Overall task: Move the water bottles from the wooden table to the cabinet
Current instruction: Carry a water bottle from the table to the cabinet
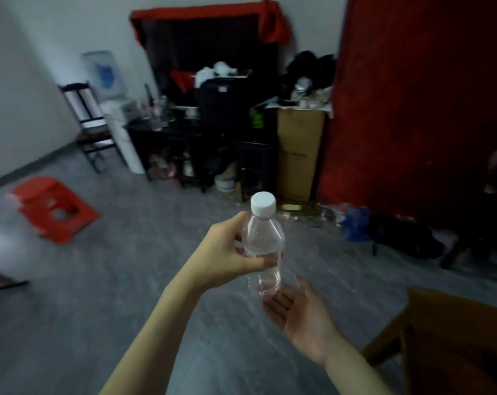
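A clear plastic water bottle with a ribbed white cap stands upright in mid-air over the grey floor. The left hand grips its upper body, fingers and thumb curled round it. The right hand lies palm-up just under the base, fingers relaxed and spread, contact unclear. A wooden worktop corner sits at lower right; a red plastic stool stands well apart, with open floor between.
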`<state>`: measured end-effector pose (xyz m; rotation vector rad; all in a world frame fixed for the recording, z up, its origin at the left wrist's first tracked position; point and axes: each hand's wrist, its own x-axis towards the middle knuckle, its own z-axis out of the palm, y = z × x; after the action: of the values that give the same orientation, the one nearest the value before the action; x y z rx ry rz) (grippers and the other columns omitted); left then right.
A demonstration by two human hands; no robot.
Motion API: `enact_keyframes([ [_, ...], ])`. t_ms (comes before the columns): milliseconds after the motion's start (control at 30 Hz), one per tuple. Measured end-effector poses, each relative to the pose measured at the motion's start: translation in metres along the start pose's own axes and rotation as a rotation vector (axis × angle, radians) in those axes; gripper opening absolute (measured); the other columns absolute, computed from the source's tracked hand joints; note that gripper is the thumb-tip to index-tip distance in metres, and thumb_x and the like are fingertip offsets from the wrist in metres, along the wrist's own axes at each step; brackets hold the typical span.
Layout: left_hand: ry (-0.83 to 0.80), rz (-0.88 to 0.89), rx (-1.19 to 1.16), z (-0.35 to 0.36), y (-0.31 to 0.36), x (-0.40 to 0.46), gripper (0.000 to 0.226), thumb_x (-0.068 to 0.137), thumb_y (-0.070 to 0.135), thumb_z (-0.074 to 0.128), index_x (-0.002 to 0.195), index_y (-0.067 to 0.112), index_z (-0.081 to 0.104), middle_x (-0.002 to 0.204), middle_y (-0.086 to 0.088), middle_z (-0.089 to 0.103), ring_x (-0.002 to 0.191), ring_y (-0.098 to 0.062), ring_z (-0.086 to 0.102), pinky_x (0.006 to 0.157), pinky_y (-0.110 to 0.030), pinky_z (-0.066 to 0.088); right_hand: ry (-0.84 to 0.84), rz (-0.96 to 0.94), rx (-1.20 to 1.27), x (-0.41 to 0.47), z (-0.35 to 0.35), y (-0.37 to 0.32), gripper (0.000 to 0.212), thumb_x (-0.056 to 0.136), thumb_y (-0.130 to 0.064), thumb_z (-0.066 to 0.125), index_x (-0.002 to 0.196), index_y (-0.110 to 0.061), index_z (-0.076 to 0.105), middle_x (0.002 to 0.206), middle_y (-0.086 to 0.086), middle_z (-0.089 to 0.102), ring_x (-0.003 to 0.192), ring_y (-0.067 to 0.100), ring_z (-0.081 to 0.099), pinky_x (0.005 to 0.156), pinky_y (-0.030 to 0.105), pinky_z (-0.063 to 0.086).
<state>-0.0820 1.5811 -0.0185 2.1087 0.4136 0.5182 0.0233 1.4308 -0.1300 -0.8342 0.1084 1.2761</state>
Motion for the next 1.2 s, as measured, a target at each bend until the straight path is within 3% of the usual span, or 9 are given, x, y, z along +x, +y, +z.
enact_keyframes([
  [133, 0.162, -0.104, 0.019, -0.037, -0.021, -0.029, 0.048, 0.068, 0.039, 0.091, 0.108, 0.033, 0.065, 0.098, 0.008, 0.074, 0.092, -0.01, 0.073, 0.073, -0.021, 0.059, -0.103, 0.133, -0.078, 0.034, 0.03, 0.019, 0.059, 0.072, -0.05, 0.054, 0.087, 0.002, 0.078, 0.098, 0.02, 0.073, 0.078, 0.024, 0.073, 0.083, 0.035, 0.054],
  [367, 0.322, -0.24, 0.081, -0.095, -0.063, -0.065, 0.047, 0.068, 0.037, 0.09, 0.107, 0.029, 0.065, 0.097, 0.004, 0.075, 0.089, -0.011, 0.074, 0.074, -0.027, 0.061, -0.229, 0.334, -0.248, 0.076, 0.083, 0.063, 0.067, 0.08, -0.051, 0.052, 0.117, 0.004, 0.068, 0.123, 0.023, 0.065, 0.109, 0.029, 0.063, 0.1, 0.038, 0.045],
  [467, 0.379, -0.261, 0.088, -0.124, -0.082, -0.071, 0.046, 0.068, 0.034, 0.089, 0.107, 0.029, 0.066, 0.097, 0.006, 0.075, 0.088, -0.01, 0.074, 0.072, -0.022, 0.058, -0.259, 0.352, -0.3, 0.1, 0.112, 0.078, 0.067, 0.079, -0.052, 0.053, 0.117, 0.002, 0.068, 0.122, 0.021, 0.066, 0.102, 0.026, 0.066, 0.094, 0.035, 0.048],
  [667, 0.407, -0.269, 0.095, -0.202, -0.12, -0.06, 0.048, 0.066, 0.042, 0.087, 0.108, 0.032, 0.066, 0.1, 0.008, 0.076, 0.091, -0.007, 0.073, 0.073, -0.022, 0.059, -0.291, 0.361, -0.341, 0.157, 0.179, 0.104, 0.062, 0.08, -0.051, 0.052, 0.108, -0.001, 0.074, 0.113, 0.018, 0.07, 0.095, 0.023, 0.069, 0.103, 0.037, 0.043],
  [800, 0.416, -0.282, 0.094, -0.266, -0.147, -0.05, 0.053, 0.064, 0.043, 0.087, 0.111, 0.031, 0.066, 0.102, 0.009, 0.076, 0.092, -0.005, 0.073, 0.076, -0.024, 0.06, -0.292, 0.381, -0.35, 0.198, 0.238, 0.125, 0.061, 0.083, -0.048, 0.053, 0.116, 0.003, 0.067, 0.112, 0.019, 0.07, 0.096, 0.025, 0.069, 0.097, 0.036, 0.048],
  [900, 0.367, -0.278, 0.125, -0.314, -0.162, -0.033, 0.053, 0.065, 0.041, 0.085, 0.114, 0.029, 0.065, 0.104, 0.008, 0.076, 0.093, -0.006, 0.073, 0.083, -0.033, 0.062, -0.296, 0.372, -0.388, 0.226, 0.278, 0.137, 0.065, 0.078, -0.049, 0.056, 0.118, 0.002, 0.066, 0.116, 0.019, 0.068, 0.1, 0.025, 0.066, 0.097, 0.036, 0.048],
  [1000, 0.332, -0.261, 0.165, -0.356, -0.175, -0.009, 0.054, 0.064, 0.045, 0.083, 0.111, 0.025, 0.066, 0.102, 0.006, 0.076, 0.094, -0.007, 0.073, 0.089, -0.042, 0.059, -0.293, 0.353, -0.376, 0.256, 0.313, 0.142, 0.063, 0.084, -0.05, 0.052, 0.119, 0.001, 0.065, 0.112, 0.018, 0.07, 0.096, 0.025, 0.069, 0.09, 0.035, 0.052],
  [1200, 0.334, -0.227, 0.18, -0.425, -0.209, 0.039, 0.054, 0.068, 0.046, 0.081, 0.118, 0.032, 0.065, 0.107, 0.011, 0.075, 0.098, -0.003, 0.072, 0.093, -0.039, 0.059, -0.335, 0.341, -0.322, 0.32, 0.371, 0.133, 0.068, 0.085, -0.053, 0.05, 0.119, 0.004, 0.062, 0.107, 0.019, 0.071, 0.094, 0.026, 0.071, 0.086, 0.036, 0.053],
])
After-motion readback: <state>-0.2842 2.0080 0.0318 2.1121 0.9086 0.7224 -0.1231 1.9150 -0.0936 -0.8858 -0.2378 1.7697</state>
